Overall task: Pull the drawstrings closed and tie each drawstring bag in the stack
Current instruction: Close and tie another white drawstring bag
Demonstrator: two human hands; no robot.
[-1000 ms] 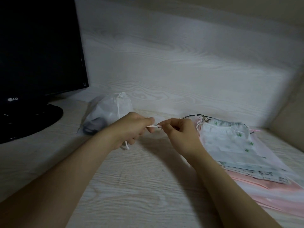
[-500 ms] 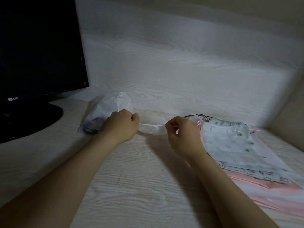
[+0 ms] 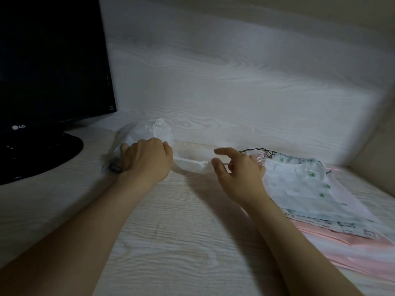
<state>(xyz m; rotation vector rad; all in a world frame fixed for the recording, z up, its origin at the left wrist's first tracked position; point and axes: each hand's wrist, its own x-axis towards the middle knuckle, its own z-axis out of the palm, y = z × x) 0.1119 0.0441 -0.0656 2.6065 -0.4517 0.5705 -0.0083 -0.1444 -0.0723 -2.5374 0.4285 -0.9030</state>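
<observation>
Since the hands drew apart a moment ago, the knot looks pulled tight: past the bare counter (image 3: 181, 231) at the bottom of the frame, the left hand (image 3: 147, 162) keeps its fingers curled round the drawstring (image 3: 188, 160) of the small white bag (image 3: 193, 168) at centre, while the right hand (image 3: 239, 174) has let go, fingers spread and loose. Right of centre lies the stack (image 3: 299, 189), flat and untied, so much remains. I judge this bag done and due to join the tied bag (image 3: 149, 131) further back, left of centre
</observation>
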